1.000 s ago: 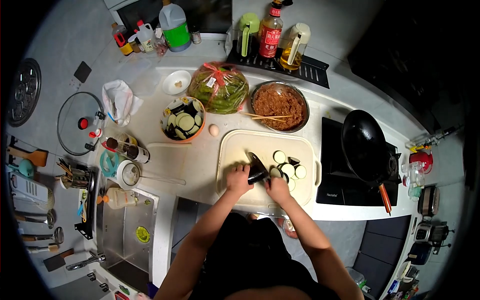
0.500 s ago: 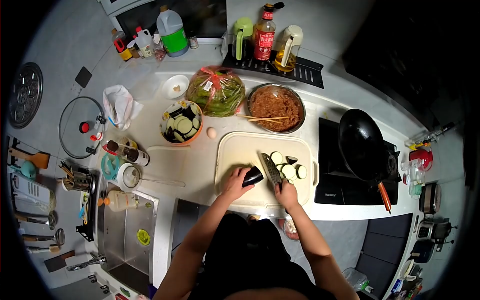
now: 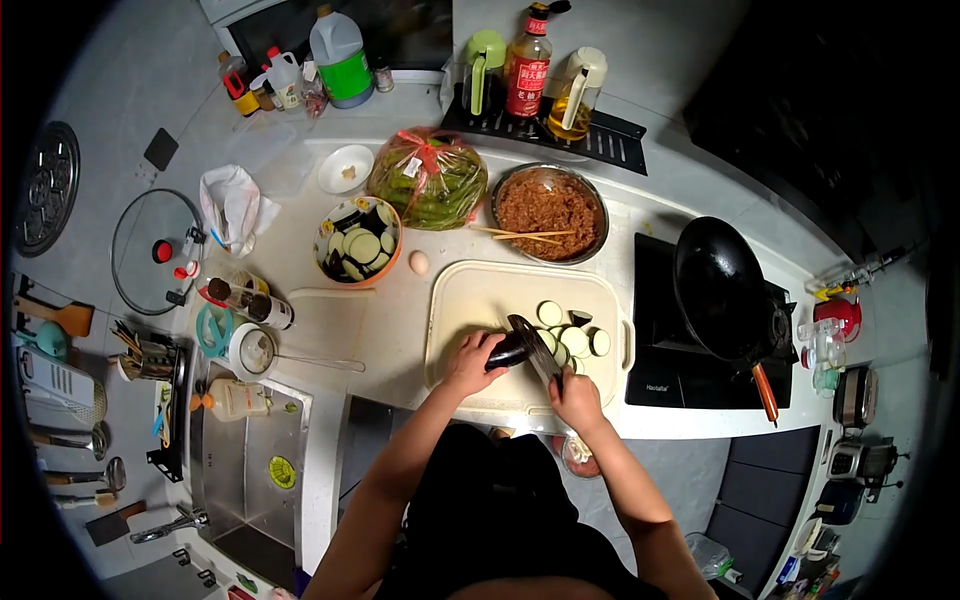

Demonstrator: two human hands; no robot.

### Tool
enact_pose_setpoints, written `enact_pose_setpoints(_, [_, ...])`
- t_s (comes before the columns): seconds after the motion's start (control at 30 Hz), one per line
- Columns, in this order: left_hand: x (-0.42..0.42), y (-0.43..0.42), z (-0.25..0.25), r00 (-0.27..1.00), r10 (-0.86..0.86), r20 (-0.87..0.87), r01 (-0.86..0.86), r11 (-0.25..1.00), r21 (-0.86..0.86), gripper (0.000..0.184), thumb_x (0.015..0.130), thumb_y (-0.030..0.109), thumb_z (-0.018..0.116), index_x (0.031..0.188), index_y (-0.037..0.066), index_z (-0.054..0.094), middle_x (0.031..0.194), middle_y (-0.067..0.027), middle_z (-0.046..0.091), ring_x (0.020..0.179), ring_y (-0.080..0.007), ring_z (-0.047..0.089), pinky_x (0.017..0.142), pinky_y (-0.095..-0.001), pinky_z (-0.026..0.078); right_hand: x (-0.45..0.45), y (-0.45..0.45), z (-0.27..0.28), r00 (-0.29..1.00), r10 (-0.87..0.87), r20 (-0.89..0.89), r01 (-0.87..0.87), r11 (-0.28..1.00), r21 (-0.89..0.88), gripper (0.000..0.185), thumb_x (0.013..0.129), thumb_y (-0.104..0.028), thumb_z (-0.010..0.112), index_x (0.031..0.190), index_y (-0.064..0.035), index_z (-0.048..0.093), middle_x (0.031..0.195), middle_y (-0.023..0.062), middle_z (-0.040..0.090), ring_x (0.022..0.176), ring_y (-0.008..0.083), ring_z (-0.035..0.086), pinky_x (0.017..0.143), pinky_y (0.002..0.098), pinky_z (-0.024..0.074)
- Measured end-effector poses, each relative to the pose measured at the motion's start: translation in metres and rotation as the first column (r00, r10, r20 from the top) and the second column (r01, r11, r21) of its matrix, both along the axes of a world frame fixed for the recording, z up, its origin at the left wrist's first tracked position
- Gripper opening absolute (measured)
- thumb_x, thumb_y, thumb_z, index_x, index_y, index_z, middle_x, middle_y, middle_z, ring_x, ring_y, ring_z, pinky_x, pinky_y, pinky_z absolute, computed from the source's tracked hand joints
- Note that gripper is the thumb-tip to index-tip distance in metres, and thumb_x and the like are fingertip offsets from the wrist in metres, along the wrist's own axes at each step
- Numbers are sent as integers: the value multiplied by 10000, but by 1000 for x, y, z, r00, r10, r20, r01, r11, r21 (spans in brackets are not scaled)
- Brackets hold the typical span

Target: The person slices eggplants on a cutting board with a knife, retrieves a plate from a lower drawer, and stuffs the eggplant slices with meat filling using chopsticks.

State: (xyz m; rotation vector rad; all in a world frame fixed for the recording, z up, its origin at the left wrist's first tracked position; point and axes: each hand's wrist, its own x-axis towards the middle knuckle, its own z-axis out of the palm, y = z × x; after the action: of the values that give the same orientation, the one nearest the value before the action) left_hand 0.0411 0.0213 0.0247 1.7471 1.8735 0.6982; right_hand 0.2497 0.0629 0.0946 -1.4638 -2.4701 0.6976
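On the cream cutting board (image 3: pixel 470 290), my left hand (image 3: pixel 472 364) is closed around a dark purple piece of eggplant (image 3: pixel 507 350). My right hand (image 3: pixel 577 399) grips the handle of a kitchen knife (image 3: pixel 537 350), whose blade lies against or just beside the eggplant's right end; I cannot tell if it has cut in. Several pale round eggplant slices (image 3: pixel 574 342) lie right of the blade. More slices fill a patterned bowl (image 3: pixel 397 246) at the upper left of the board, with an egg (image 3: pixel 418 262) between bowl and board.
Behind the board stand a metal bowl of minced meat (image 3: pixel 545 205) with chopsticks (image 3: pixel 530 235) across it and a bag of green peppers (image 3: pixel 430 180). To the right, a black wok (image 3: pixel 715 285) rests on the cooktop (image 3: pixel 665 375). The sink (image 3: pixel 250 480) is at the lower left.
The knife has shifted left toward the eggplant, and its blade now meets or nearly meets the cut end. My left hand keeps its hold. The whole view has shifted slightly.
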Motion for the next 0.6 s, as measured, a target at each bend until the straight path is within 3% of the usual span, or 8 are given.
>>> enact_pose_setpoints(0.13, [-2, 1, -1, 1000, 8, 13, -8, 999, 37, 565, 679, 272, 705, 1173, 154, 457, 1111, -105, 472, 1027, -309, 457, 881, -387, 392, -7, 14, -9, 1000, 11, -27, -12, 999, -32, 200, 756, -158, 561, 775, 38, 526, 589, 249, 545, 575, 413, 554, 555, 457, 467])
enact_pose_setpoints(0.37, [-1, 1, 0, 999, -28, -22, 29, 996, 80, 558, 670, 268, 707, 1159, 140, 472, 1089, -114, 488, 1004, -311, 472, 880, -387, 391, -40, 33, -52, 1000, -6, -5, 6, 999, -39, 226, 735, -197, 577, 700, 26, 579, 621, 238, 568, 584, 393, 573, 570, 465, 478])
enact_pose_setpoints(0.6, [1, 0, -6, 1000, -10, -9, 11, 997, 75, 574, 675, 278, 706, 1179, 144, 466, 1088, -126, 483, 1003, -324, 470, 874, -390, 393, -38, 30, -59, 998, -9, -60, 7, 1000, -30, 215, 744, -186, 572, 734, 28, 547, 631, 233, 570, 603, 394, 573, 580, 456, 477])
